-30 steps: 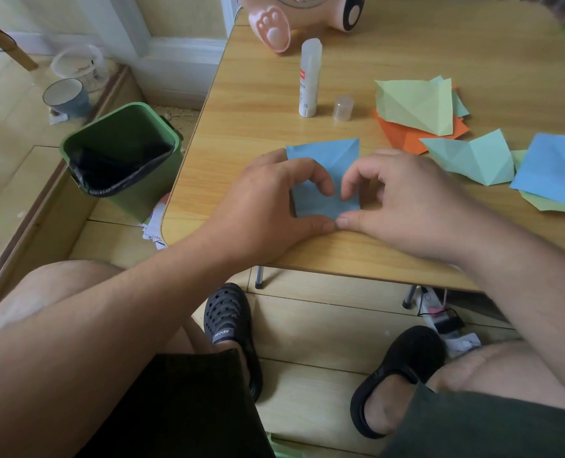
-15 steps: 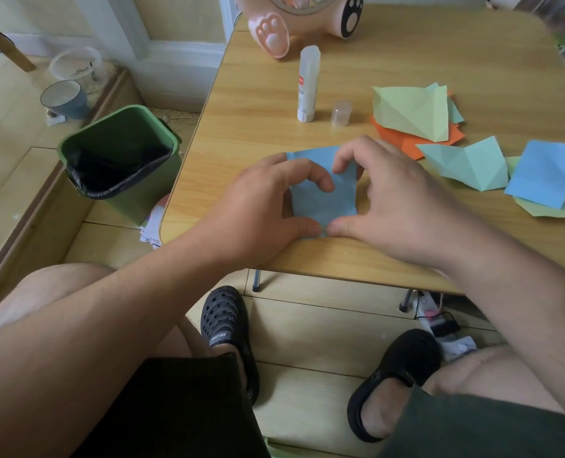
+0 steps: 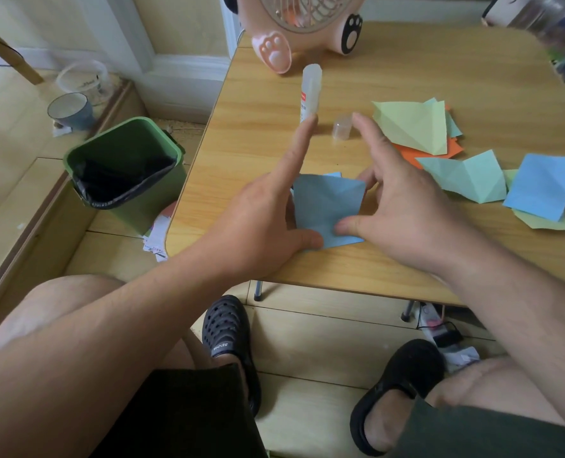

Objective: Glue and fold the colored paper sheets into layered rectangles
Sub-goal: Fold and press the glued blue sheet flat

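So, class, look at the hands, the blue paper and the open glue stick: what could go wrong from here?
1. The left hand points a finger up beside the uncapped glue stick; a careless reach might topple it.
2. The glue stick's cap lies off, so the glue may dry.
3. Only the thumbs seem to pin the folded blue paper, with the right hand lifted over it; the fold could spring open near the table edge.
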